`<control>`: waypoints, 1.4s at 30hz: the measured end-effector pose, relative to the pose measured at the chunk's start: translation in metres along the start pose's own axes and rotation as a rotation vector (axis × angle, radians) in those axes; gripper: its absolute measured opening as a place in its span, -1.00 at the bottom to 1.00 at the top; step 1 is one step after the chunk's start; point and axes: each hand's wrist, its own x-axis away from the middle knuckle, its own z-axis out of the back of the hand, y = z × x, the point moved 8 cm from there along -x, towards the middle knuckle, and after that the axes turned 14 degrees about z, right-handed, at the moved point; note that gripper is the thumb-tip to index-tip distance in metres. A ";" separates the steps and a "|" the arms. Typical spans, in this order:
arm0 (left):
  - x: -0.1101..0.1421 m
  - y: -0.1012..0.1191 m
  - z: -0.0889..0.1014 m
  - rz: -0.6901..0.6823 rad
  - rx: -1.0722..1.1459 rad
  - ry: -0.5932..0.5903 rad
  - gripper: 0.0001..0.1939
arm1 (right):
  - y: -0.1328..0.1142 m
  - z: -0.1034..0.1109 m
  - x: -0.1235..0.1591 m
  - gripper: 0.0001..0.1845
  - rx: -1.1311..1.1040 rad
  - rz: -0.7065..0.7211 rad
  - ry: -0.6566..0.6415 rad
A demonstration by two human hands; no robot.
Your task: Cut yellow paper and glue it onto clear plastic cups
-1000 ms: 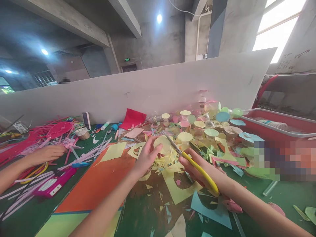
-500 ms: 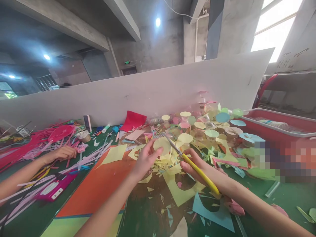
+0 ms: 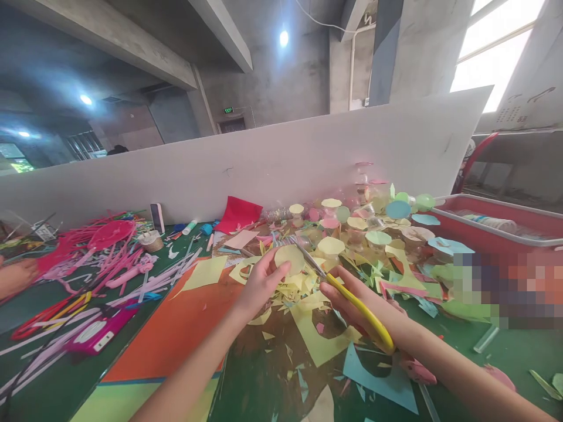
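My left hand (image 3: 260,283) pinches a round yellow paper disc (image 3: 289,258) between thumb and fingers, held just above a heap of yellow paper scraps (image 3: 303,290). My right hand (image 3: 352,300) grips yellow-handled scissors (image 3: 352,302), fingers closed round the handles. The metal blades point up and left, and their tips meet the right edge of the disc. Both forearms reach in from the bottom of the view over a green table (image 3: 505,351).
Several paper-capped clear bottles (image 3: 365,225) crowd the back right before a white partition board (image 3: 264,164). A red tray (image 3: 497,228) stands right. An orange sheet (image 3: 171,328) lies left. Pink strips (image 3: 101,252) and another person's hand (image 3: 15,276) fill the far left.
The other person's arm on the left has drawn back toward the left edge. My hands with disc and scissors have stayed in nearly the same place.
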 end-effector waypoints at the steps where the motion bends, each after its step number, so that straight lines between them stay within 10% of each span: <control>1: 0.000 0.000 0.001 0.001 -0.002 0.009 -0.52 | 0.000 0.001 0.000 -0.49 0.006 0.001 0.005; 42: -0.003 0.002 0.003 -0.069 -0.041 -0.011 -0.54 | 0.005 0.004 0.000 -0.55 0.103 -0.040 0.037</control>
